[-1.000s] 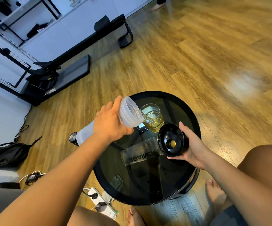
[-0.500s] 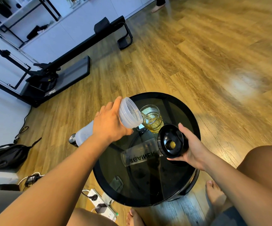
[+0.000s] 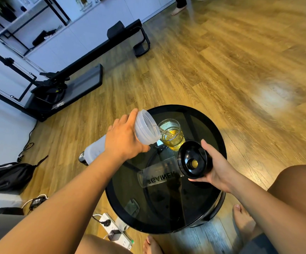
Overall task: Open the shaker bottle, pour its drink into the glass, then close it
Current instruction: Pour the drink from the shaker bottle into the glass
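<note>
The left hand [image 3: 124, 139] is wrapped around the upper part of the shaker bottle [image 3: 145, 130], fingers closed on it. The bottle is tipped far over, its open mouth just above the rim of the glass [image 3: 171, 134], and a thin stream runs from the mouth into the glass. The bottle's dark base points back toward the left, out over the floor.

The glass stands upright on the far part of the round black tabletop [image 3: 211, 125] and holds yellow drink. The right hand [image 3: 216, 165] grips the black lid [image 3: 192, 158], fingers curled around its edge, with the lid's inner side turned up toward the camera. The lid is held above the tabletop, just beside the glass on its near right, not touching it as far as can be seen. The dark glossy tabletop mirrors the bottle, with reversed lettering showing in the reflection.

On the wooden floor left of the tabletop lie a black bag [image 3: 5, 176] and a white power strip [image 3: 114, 230] with plugs and cables. A black exercise machine [image 3: 66, 77] stands farther off by the white wall. Bare feet rest near the base of the table.
</note>
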Tool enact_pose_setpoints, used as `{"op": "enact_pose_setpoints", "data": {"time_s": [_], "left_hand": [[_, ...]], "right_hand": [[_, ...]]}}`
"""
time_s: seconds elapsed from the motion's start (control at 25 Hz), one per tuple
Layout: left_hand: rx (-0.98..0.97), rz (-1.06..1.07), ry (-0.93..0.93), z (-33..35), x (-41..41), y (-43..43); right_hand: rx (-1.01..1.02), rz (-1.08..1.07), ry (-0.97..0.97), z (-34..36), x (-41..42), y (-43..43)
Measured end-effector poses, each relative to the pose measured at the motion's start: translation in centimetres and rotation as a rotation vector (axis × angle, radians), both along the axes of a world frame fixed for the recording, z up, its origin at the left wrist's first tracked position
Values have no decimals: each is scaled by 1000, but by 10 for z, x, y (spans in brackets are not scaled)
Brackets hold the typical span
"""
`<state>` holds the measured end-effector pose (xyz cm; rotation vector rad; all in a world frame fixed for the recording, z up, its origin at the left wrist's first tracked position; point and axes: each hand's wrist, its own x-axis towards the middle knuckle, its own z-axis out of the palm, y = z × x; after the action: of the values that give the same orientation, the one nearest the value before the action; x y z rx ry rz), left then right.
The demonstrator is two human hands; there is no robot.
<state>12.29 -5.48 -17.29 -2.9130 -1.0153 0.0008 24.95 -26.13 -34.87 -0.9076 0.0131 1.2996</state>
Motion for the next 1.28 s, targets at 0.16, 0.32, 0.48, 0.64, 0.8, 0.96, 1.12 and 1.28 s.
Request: {"op": "enact_pose_setpoints", "data": {"time_s": [0.16,0.32,0.48,0.64,0.8,0.96,1.12,1.28], "left_hand": [[2,-4,2,1,1,0],[5,-6,4,2,2,0],[27,-2,10,0,1,-2],[28,-4,7,1,2,-2],[27,-10,9,2,1,-1],[25,-10,3,2,2,-1],[28,-9,19,3,3,-2],[41,-6,37,5,4,-2]], "right_hand": [[1,2,6,0,0,1],[17,18,3,-1,1,0],[14,33,5,-1,0,1],[20,20,17,-1,0,2],[26,0,20,0,0,1],[22,-21,18,0,0,1],[27,-27,19,1,0,0],[19,-26,19,2,0,0]]}}
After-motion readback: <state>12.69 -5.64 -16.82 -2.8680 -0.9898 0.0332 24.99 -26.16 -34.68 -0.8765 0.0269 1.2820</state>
